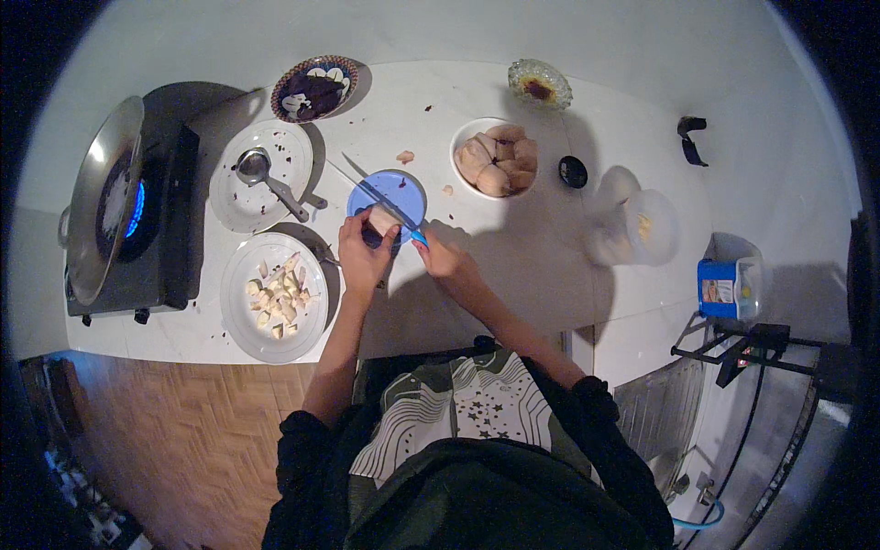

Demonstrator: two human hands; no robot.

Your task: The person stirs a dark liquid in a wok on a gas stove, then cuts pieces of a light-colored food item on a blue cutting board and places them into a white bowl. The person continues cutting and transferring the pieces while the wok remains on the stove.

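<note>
My left hand holds a pale peeled piece of food over a small blue plate on the white counter. My right hand grips a blue-handled knife whose blade lies across the piece and the blue plate. To the left, a white plate carries several cut pale chunks. Behind the blue plate, a white bowl is filled with several whole peeled pieces.
A gas stove burns with a blue flame at the left, a metal pan on it. A white plate holds a ladle. A patterned dish, a glass dish, a clear lidded jar and a blue box stand around.
</note>
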